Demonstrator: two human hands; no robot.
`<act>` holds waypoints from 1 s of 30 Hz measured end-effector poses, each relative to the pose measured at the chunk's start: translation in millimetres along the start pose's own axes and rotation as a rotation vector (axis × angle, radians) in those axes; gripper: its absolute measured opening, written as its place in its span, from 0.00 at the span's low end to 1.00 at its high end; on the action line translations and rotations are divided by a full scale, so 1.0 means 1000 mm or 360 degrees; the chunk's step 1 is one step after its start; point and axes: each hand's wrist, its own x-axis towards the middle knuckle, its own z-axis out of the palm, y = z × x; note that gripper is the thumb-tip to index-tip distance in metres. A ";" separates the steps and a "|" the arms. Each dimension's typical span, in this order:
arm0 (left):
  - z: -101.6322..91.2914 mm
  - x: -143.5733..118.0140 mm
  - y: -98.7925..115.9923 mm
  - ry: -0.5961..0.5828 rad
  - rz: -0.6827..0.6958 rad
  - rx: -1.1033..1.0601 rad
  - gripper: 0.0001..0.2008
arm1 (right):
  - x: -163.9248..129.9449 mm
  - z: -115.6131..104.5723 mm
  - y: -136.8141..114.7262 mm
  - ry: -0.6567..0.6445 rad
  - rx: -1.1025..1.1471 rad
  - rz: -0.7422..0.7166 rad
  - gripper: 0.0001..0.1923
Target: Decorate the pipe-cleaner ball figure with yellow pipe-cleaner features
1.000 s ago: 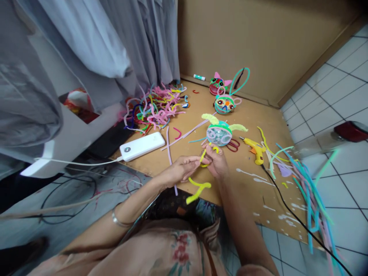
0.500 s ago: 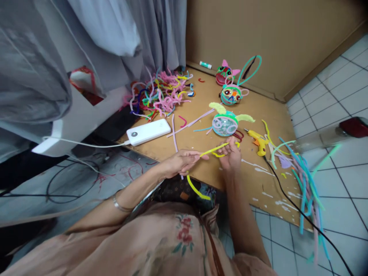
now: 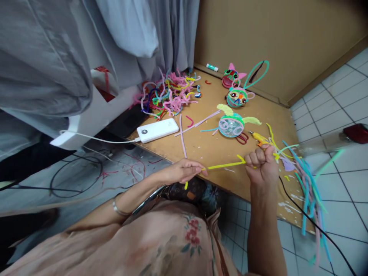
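Note:
A yellow pipe cleaner [image 3: 225, 165] is stretched nearly straight between my two hands, over the table's front edge. My left hand [image 3: 185, 171] pinches it, and a short yellow end hangs below the fingers. My right hand [image 3: 260, 163] is closed in a fist around the other part, with yellow bits poking out on both sides. Behind the strand stands a clear round ornament [image 3: 231, 125] with green and pink trim and two pale yellow ear-like pieces. Red-handled scissors [image 3: 242, 138] lie partly behind it. Just beyond my right hand is a yellow glue gun [image 3: 259, 138], partly covered.
A tangled heap of coloured pipe cleaners [image 3: 172, 94] lies at the back left, near a white power bank [image 3: 157, 130] with a cable. Two decorated animal heads [image 3: 237, 97] and a glue stick [image 3: 212, 67] are at the back. Long pipe cleaners [image 3: 310, 191] hang off the right edge.
My right hand has moved right, away from my left, and closed into a fist. The yellow pipe cleaner is drawn out longer between them, and its hanging end below my left hand is shorter.

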 end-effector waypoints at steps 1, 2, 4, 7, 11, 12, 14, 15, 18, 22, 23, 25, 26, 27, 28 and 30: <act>0.000 -0.001 0.000 0.0016 -0.0015 -0.0024 0.24 | 0.001 -0.003 -0.002 0.0032 -0.0024 -0.0022 0.15; 0.000 -0.002 0.000 0.0026 -0.0034 -0.0056 0.24 | 0.001 -0.005 -0.004 0.0062 -0.0044 -0.0049 0.15; 0.000 -0.002 0.001 0.0027 -0.0070 -0.0118 0.23 | 0.001 -0.006 -0.007 0.0107 -0.0079 -0.0100 0.16; -0.002 -0.001 0.002 0.0000 -0.0080 -0.0159 0.23 | 0.000 -0.004 -0.010 0.0131 -0.0104 -0.0117 0.17; -0.008 -0.003 0.002 -0.0009 -0.0119 -0.0145 0.23 | 0.001 -0.005 -0.015 0.0159 -0.0083 -0.0132 0.17; -0.010 -0.003 0.001 0.0001 -0.0126 -0.0143 0.23 | 0.002 -0.007 -0.017 0.0176 -0.0078 -0.0142 0.17; -0.014 -0.005 -0.001 0.0030 -0.0131 -0.0146 0.23 | 0.003 -0.010 -0.020 0.0214 -0.0067 -0.0152 0.17; -0.015 -0.006 -0.002 0.0049 -0.0127 -0.0150 0.23 | 0.004 -0.011 -0.021 0.0228 -0.0058 -0.0147 0.17; -0.018 -0.007 -0.003 0.0135 -0.0085 -0.0180 0.23 | 0.003 -0.012 -0.022 0.0241 -0.0025 -0.0112 0.18; -0.022 -0.008 -0.001 0.0254 -0.0005 -0.0134 0.24 | 0.002 -0.008 -0.020 0.0228 -0.0033 -0.0110 0.18; -0.023 -0.009 0.000 0.0265 -0.0001 -0.0095 0.25 | 0.002 -0.008 -0.019 0.0226 -0.0034 -0.0112 0.18; -0.023 -0.010 0.000 0.0276 -0.0001 -0.0002 0.25 | 0.003 -0.010 -0.018 0.0232 -0.0016 -0.0100 0.18; -0.023 -0.010 0.000 0.0284 -0.0004 0.0055 0.26 | 0.003 -0.011 -0.017 0.0240 -0.0002 -0.0083 0.18; -0.023 -0.011 0.000 0.0296 -0.0009 0.0122 0.26 | 0.003 -0.014 -0.017 0.0249 0.0009 -0.0063 0.19; -0.023 -0.011 0.000 0.0312 -0.0012 0.0195 0.26 | 0.003 -0.016 -0.016 0.0253 0.0015 -0.0043 0.19; -0.022 -0.012 0.000 0.0334 -0.0016 0.0347 0.26 | 0.002 -0.022 -0.015 0.0251 0.0009 -0.0013 0.19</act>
